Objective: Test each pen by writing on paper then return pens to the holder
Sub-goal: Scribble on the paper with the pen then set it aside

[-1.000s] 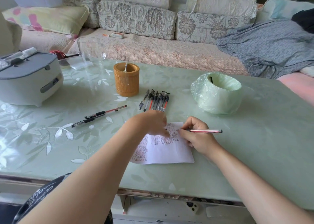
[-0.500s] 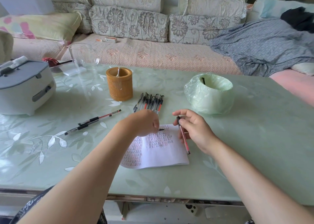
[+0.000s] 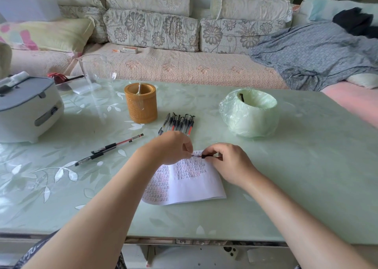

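Pen horizontal, tip left, both hands gripping.

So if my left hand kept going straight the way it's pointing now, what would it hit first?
Your left hand points right, toward your right hand. It would likely first meet the pen held between them, then the right hand's fingers, above the paper.

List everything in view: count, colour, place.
Pen holder: one, orange-brown, table centre.
Row of pens: about eight, black and red, right of holder.
Loose pens: two, left of paper.
Paper: one white sheet, covered in writing, near edge.
Bin with bag: one, pale green, right.
Appliance: one, grey-white, far left.
Glass jug: one, clear, back left.
Table: green.
Hands: left hand and right hand together hold a pen over the paper.
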`<state>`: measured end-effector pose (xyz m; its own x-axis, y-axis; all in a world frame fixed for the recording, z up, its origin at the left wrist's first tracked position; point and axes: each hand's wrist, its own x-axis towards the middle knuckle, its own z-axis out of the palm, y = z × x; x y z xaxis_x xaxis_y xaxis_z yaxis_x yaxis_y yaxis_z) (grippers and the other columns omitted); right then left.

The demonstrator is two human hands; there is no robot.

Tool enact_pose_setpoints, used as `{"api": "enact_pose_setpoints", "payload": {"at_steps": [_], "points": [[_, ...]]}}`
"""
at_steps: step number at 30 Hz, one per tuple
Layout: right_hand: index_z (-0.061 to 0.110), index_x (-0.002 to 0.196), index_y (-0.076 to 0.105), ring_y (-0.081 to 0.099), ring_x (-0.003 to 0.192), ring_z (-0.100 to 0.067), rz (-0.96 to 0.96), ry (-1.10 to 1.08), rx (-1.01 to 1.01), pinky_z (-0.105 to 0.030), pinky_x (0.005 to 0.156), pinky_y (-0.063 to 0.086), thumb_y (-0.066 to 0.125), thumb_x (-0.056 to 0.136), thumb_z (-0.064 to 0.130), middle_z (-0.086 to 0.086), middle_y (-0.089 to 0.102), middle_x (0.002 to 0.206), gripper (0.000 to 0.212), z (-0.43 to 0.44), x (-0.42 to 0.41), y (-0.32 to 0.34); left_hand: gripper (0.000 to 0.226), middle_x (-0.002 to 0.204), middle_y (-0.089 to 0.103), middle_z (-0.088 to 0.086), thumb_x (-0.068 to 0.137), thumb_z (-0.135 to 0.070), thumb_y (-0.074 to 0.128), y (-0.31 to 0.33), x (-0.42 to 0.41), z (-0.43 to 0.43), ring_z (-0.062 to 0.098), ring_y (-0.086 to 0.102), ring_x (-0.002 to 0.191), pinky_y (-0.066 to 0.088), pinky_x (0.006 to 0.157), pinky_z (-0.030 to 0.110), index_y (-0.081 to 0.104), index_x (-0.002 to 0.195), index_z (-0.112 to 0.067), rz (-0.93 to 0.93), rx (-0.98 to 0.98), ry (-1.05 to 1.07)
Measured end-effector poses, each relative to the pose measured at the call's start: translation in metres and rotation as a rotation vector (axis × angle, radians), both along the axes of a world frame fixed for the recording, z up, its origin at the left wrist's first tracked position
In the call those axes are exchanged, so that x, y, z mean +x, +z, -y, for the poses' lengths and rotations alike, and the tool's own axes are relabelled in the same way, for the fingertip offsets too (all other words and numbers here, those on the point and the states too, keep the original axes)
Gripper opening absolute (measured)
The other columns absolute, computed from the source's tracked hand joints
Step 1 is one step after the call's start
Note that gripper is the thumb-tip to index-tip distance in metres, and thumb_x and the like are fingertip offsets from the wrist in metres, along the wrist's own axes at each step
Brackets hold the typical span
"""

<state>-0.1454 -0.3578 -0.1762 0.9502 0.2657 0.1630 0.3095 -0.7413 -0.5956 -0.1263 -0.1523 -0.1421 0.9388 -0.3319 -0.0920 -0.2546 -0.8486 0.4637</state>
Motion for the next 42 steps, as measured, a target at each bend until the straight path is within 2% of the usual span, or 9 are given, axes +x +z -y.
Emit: {"api": "enact_pose_setpoints", "payload": {"at_steps": [5, 17, 20, 24, 29, 33, 36, 39, 42], "points": [[0.033, 0.097, 0.071, 0.060, 0.091, -0.002, -0.004, 0.088, -0.030, -0.026, 0.083, 0.049, 0.061, 0.087, 0.021, 0.018, 0.070, 0.100, 0.018, -0.002, -0.003, -0.001, 0.013, 0.087, 0.070, -0.010, 0.085, -0.028, 0.073, 0.004, -0.003, 0.009, 0.009, 0.065, 0.082, 0.049, 0.071, 0.020, 0.074, 0.096, -0.022, -0.040, -0.077, -0.024], [0.031, 0.095, 0.069, 0.062, 0.092, -0.006, 0.007, 0.010, -0.026, -0.027, 0.082, 0.049, 0.058, 0.087, 0.020, 0.017, 0.070, 0.098, 0.017, -0.003, -0.004, -0.002, 0.011, 0.093, 0.070, -0.007, 0.088, -0.028, 0.069, 0.003, -0.002, 0.002, 0.013, 0.065, 0.087, 0.055, 0.083, 0.033, 0.073, 0.097, -0.025, -0.062, -0.046, -0.021], [0.026, 0.098, 0.068, 0.060, 0.094, -0.010, -0.002, 0.057, 0.002, -0.029, 0.083, 0.048, 0.058, 0.087, 0.018, 0.012, 0.069, 0.098, 0.017, -0.006, -0.005, -0.003, 0.007, 0.084, 0.072, -0.010, 0.087, -0.027, 0.069, 0.004, -0.005, 0.008, 0.011, 0.066, 0.077, 0.051, 0.067, 0.023, 0.074, 0.091, -0.026, -0.105, -0.071, -0.048], [0.028, 0.085, 0.061, 0.056, 0.090, -0.016, 0.080, 0.074, -0.226, -0.030, 0.072, 0.041, 0.042, 0.079, 0.051, 0.010, 0.062, 0.082, 0.031, -0.007, -0.009, -0.001, 0.011, 0.072, 0.074, -0.009, 0.086, -0.033, 0.066, 0.004, -0.009, 0.015, 0.015, 0.065, 0.062, 0.042, 0.054, 0.021, 0.076, 0.084, -0.028, -0.177, -0.110, -0.052], [0.018, 0.047, 0.039, 0.043, 0.060, -0.020, 0.257, 0.007, -0.477, -0.030, 0.062, 0.030, 0.040, 0.067, 0.082, 0.004, 0.038, 0.046, 0.067, -0.013, -0.017, 0.002, 0.014, 0.068, 0.072, 0.003, 0.077, -0.036, 0.072, 0.000, -0.018, 0.028, 0.013, 0.060, 0.059, 0.053, 0.065, 0.034, 0.077, 0.077, -0.023, -0.238, -0.185, -0.055], [0.012, 0.049, 0.047, 0.049, 0.054, -0.022, 0.214, -0.070, -0.536, -0.028, 0.055, 0.042, 0.045, 0.071, 0.073, -0.003, 0.041, 0.043, 0.065, -0.011, -0.017, 0.006, 0.017, 0.075, 0.074, 0.005, 0.075, -0.037, 0.074, -0.001, -0.022, 0.033, 0.017, 0.070, 0.069, 0.058, 0.076, 0.029, 0.078, 0.081, -0.021, -0.330, -0.294, -0.022], [0.013, 0.047, 0.044, 0.046, 0.049, -0.022, 0.250, -0.072, -0.509, -0.026, 0.048, 0.037, 0.047, 0.074, 0.067, -0.002, 0.037, 0.041, 0.060, -0.011, -0.018, 0.005, 0.014, 0.082, 0.076, 0.008, 0.079, -0.027, 0.075, 0.004, -0.023, 0.033, 0.014, 0.070, 0.072, 0.059, 0.075, 0.024, 0.079, 0.083, -0.015, -0.383, -0.390, -0.015], [0.017, 0.047, 0.038, 0.042, 0.048, -0.020, 0.310, -0.018, -0.436, -0.024, 0.045, 0.024, 0.043, 0.073, 0.071, 0.002, 0.035, 0.042, 0.059, -0.010, -0.016, 0.002, 0.017, 0.077, 0.075, 0.008, 0.078, -0.029, 0.075, 0.009, -0.023, 0.030, 0.010, 0.068, 0.067, 0.057, 0.072, 0.022, 0.078, 0.083, -0.013, -0.391, -0.363, -0.028], [0.027, 0.069, 0.050, 0.046, 0.064, -0.012, 0.229, 0.043, -0.346, -0.020, 0.053, 0.027, 0.043, 0.073, 0.076, 0.011, 0.048, 0.062, 0.050, -0.010, -0.011, 0.003, 0.018, 0.071, 0.074, 0.004, 0.081, -0.035, 0.070, 0.007, -0.016, 0.024, 0.021, 0.070, 0.070, 0.057, 0.072, 0.032, 0.074, 0.081, -0.018, -0.278, -0.252, -0.011]]}}
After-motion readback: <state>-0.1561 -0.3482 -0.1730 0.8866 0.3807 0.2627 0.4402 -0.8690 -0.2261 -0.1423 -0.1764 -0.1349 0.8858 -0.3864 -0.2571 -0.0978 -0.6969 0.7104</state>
